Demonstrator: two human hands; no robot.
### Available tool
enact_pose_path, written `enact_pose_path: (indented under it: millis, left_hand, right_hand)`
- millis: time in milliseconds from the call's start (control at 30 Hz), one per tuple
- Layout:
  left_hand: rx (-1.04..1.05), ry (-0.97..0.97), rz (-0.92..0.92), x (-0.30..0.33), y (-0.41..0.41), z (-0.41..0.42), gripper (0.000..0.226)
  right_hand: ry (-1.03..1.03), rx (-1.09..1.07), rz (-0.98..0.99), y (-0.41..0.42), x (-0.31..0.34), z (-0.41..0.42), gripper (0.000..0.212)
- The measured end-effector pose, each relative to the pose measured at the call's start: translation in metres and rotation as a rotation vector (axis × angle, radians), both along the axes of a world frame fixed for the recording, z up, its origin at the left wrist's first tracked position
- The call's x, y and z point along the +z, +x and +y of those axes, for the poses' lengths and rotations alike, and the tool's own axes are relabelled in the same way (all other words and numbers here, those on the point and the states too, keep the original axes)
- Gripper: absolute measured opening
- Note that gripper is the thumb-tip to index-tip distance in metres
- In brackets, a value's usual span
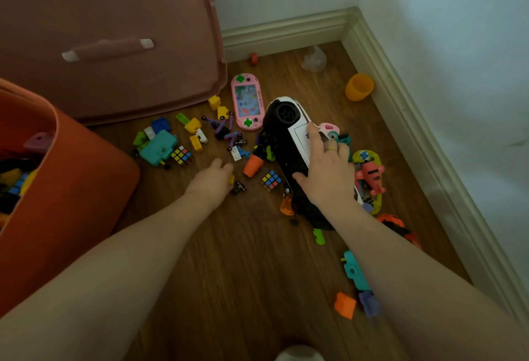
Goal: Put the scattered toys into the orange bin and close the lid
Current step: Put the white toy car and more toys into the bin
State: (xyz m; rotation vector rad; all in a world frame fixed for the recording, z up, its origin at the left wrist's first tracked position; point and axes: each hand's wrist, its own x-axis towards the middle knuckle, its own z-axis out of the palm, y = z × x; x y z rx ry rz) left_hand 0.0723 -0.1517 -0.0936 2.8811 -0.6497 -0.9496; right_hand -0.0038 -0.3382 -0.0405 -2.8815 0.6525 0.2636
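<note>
The orange bin (86, 189) stands at the left with several toys inside, and its pinkish lid (114, 31) leans upright behind it. A black and white toy car (286, 131) lies on its side on the wooden floor. My right hand (329, 171) is clasped over the car's body, thumb under its edge. My left hand (214, 180) hangs low over the floor by a small yellow piece (231, 179) and a black piece (239, 188), fingers curled; whether it grips anything is hidden. Around lie a pink handheld game (246, 102), two small colour cubes (271, 180), an orange cup (253, 165), a teal toy (158, 147) and loose bricks.
The room corner with white skirting (400, 103) closes the right and back. A yellow cup (359, 87) and a clear plastic wrapper (314, 59) lie near the corner. More toys sit under my right forearm: a teal piece (353, 272), an orange block (345, 305), a purple block (369, 303).
</note>
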Motion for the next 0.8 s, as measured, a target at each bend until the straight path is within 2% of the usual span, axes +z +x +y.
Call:
enact_pose_path:
  millis: [133, 233, 333, 400, 467, 567, 633, 800]
  left_hand:
    - [0.211, -0.23, 0.061, 0.014, 0.002, 0.006, 0.036]
    - [0.493, -0.479, 0.27, 0.033, -0.002, 0.011, 0.029]
    - [0.689, -0.778, 0.401, 0.061, -0.007, 0.026, 0.023]
    - [0.724, -0.899, 0.509, 0.081, -0.005, 0.034, 0.019]
    - [0.673, -0.959, 0.54, 0.106, -0.003, 0.049, 0.018]
    - [0.58, -1.073, 0.446, 0.145, -0.002, 0.085, 0.023]
    - [0.538, -1.092, 0.275, 0.17, -0.003, 0.125, 0.029]
    - [0.501, -0.871, -0.262, 0.196, -0.012, 0.222, 0.03]
  right_hand:
    - [0.035, -0.013, -0.031, -0.011, 0.003, 0.005, 0.095]
    - [0.0, -0.025, -0.074, -0.022, 0.011, 0.009, 0.093]
    - [-0.109, 0.045, -0.146, -0.032, 0.029, 0.019, 0.091]
    - [-0.15, 0.093, -0.186, -0.032, 0.038, 0.021, 0.092]
    - [-0.187, 0.162, -0.251, -0.03, 0.053, 0.031, 0.092]
    - [-0.274, 0.293, -0.417, -0.021, 0.086, 0.057, 0.082]
    - [-0.286, 0.376, -0.534, -0.01, 0.112, 0.086, 0.076]
    - [-0.205, 0.572, -0.66, 0.028, 0.162, 0.159, 0.073]
